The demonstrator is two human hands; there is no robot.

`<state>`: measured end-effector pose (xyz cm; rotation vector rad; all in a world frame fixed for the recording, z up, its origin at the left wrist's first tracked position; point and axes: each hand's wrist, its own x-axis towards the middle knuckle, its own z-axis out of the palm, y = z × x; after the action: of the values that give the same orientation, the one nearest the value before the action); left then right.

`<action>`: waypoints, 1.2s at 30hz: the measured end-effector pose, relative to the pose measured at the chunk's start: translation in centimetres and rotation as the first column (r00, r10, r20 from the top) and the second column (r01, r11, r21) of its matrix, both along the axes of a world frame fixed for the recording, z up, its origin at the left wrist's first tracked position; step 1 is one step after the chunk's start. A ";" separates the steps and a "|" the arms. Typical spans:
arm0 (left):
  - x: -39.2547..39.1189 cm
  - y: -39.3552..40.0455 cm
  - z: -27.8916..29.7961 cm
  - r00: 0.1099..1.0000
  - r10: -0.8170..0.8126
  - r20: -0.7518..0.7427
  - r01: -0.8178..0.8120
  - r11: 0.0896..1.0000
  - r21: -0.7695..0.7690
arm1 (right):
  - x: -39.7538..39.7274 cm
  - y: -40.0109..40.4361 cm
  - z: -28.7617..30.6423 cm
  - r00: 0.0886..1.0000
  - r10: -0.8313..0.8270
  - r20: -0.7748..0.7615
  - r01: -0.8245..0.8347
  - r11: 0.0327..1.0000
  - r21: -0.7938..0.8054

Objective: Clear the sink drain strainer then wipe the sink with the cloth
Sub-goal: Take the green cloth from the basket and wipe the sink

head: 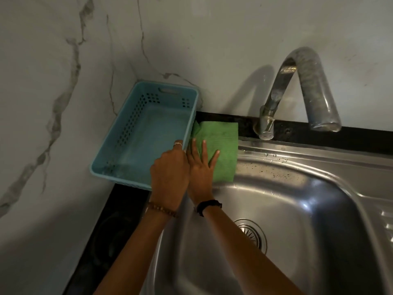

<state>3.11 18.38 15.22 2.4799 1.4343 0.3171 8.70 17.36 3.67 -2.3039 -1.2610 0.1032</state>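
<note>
A folded green cloth point(221, 143) lies flat on the back left corner of the steel sink point(308, 154), over its rim. My right hand point(202, 167), with a black watch on the wrist, rests flat on the cloth with its fingers spread. My left hand point(170, 169), wearing a bead bracelet and a ring, is curled at the cloth's left edge against the basket's rim; what its fingers hold is hidden. The round drain strainer point(255, 233) sits in the basin floor, partly covered by my right forearm.
An empty light blue plastic basket point(119, 128) stands on the black counter point(119, 220) in the corner, left of the sink. A curved chrome tap point(297, 81) rises behind the basin. Marble walls close the left and back sides. A ribbed drainboard point(387, 220) lies at the right.
</note>
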 end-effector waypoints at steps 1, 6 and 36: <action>0.0 0.0 0.0 1.000 0.002 0.003 -0.002 1.000 0.004 | -0.2 -0.4 0.1 0.999 0.034 0.034 -0.035 0.999 0.019; 0.1 -0.2 0.0 1.000 0.012 -0.007 -0.012 1.000 0.016 | 1.5 -1.8 0.6 0.957 0.193 0.216 -0.194 0.981 -0.018; 4.4 -0.1 -7.1 0.861 -0.477 -0.176 0.480 0.877 -0.033 | 10.0 -13.8 1.7 0.957 -0.270 0.102 0.279 0.957 -0.077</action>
<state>7.48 18.28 8.08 2.8222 0.8129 -0.0013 18.71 3.52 5.33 -2.5634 -0.9816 -0.0421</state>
